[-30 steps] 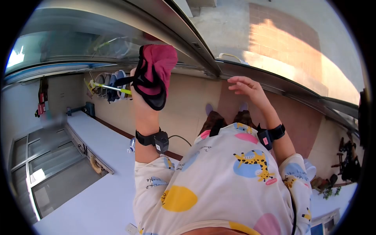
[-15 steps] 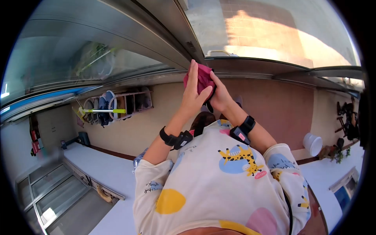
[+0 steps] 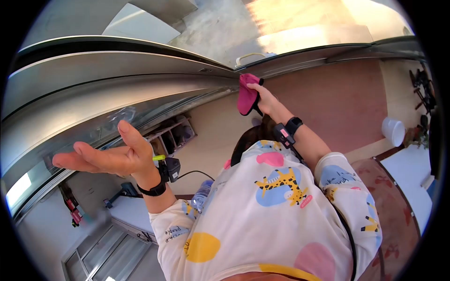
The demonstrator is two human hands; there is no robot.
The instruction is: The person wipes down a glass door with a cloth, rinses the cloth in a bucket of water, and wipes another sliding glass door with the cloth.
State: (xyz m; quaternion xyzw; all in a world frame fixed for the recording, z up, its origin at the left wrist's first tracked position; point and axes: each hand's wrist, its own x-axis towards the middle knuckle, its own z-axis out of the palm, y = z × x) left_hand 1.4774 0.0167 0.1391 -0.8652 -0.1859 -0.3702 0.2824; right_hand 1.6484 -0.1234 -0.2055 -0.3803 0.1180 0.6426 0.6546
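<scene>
My right hand grips a magenta cloth item with a black edge, thumb on top, beside the metal door frame. The cloth hangs down from the fingers; its exact kind is unclear. My left hand is raised at the left with its fingers stretched out and nothing in it. Behind that hand runs the wide metal-framed glass panel. Each wrist wears a black strap with a small box.
A shoe rack stands beyond my left wrist. A white bucket is on the floor at the right, with shoes farther along. A clear bottle shows beside my left sleeve. Sunlit paving lies beyond the frame.
Both hands were together at the magenta cloth. My left hand has let go and swung out left, opening, while the right keeps the cloth. The view has turned, and the glass panel appears more edge-on.
</scene>
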